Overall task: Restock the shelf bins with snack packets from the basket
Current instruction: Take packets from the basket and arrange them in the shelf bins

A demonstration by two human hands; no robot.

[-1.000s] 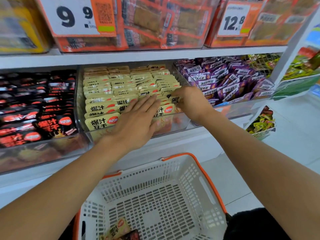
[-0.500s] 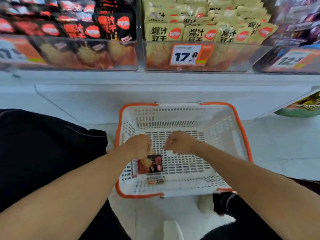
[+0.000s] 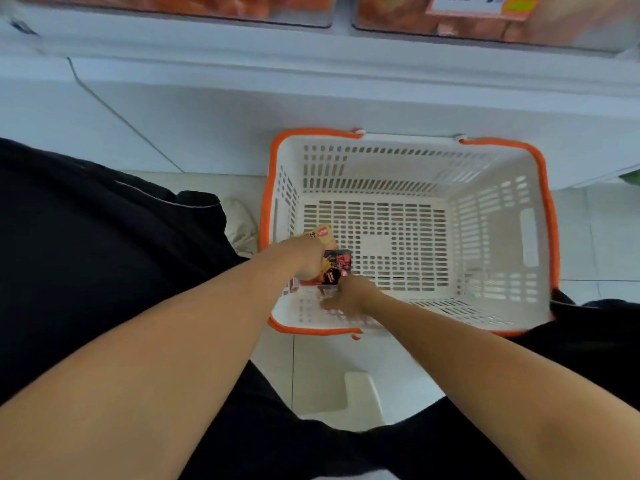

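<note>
A white plastic basket (image 3: 498,237) with an orange rim stands on the floor below the shelf. Both of my hands are down in its near left corner. My left hand (image 3: 304,258) grips a black snack packet (image 3: 338,266), and a yellow packet (image 3: 323,233) sticks out behind its knuckles. My right hand (image 3: 348,296) reaches the basket floor beside a small dark packet (image 3: 327,290). Motion blur hides whether its fingers hold that packet.
The white shelf base (image 3: 311,98) runs across just behind the basket. The clear fronts of the shelf bins (image 3: 207,8) and an orange price tag (image 3: 485,1) show along the top edge. My black-clothed legs flank the basket on the white tiled floor (image 3: 329,375).
My view has dropped from the shelf bins to the basket. Both hands left the yellow packets in the bin and went down into the basket; the left hand took hold of packets.
</note>
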